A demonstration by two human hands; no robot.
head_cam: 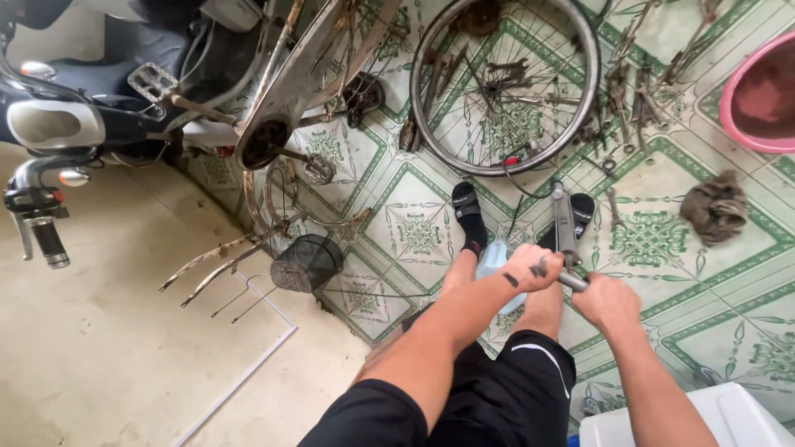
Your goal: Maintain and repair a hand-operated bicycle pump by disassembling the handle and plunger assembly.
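The wheel [505, 83] lies flat on the tiled floor [662, 240], beyond your feet. Between your feet stands the pump [566, 223], long axis upright, leaning slightly. It looks stiff, metal and rather light; take it by the crossbar on top. Your left hand [532, 266] and right hand [607, 301] are both closed around that handle.

The person is wearing black shorts [505, 397] with a thin white stripe curving across 1 leg, and black sandals [469, 209]. Dark grease smudges are marking the left hand [530, 269] near its fingers.
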